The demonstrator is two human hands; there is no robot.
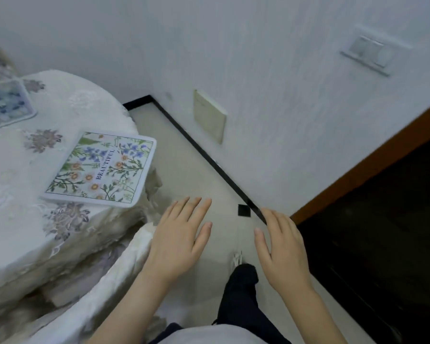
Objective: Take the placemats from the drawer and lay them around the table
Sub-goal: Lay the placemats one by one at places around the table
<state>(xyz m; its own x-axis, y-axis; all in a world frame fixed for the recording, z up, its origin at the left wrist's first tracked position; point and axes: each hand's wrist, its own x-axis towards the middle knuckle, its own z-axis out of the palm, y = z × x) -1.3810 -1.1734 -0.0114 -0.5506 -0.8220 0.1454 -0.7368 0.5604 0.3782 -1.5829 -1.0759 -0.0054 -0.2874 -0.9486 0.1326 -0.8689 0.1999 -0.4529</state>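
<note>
Up and left of the left hand (178,240), a floral placemat (101,168) printed "BEAUTIFUL" lies on the cloth-covered surface (23,170), one corner overhanging its edge. Farther left, a blue-patterned placemat (5,104) lies on the same surface. Both hands hover palm down over the floor (184,170), fingers straight and holding nothing; the right hand (282,249) is beside a dark doorway (382,232).
</note>
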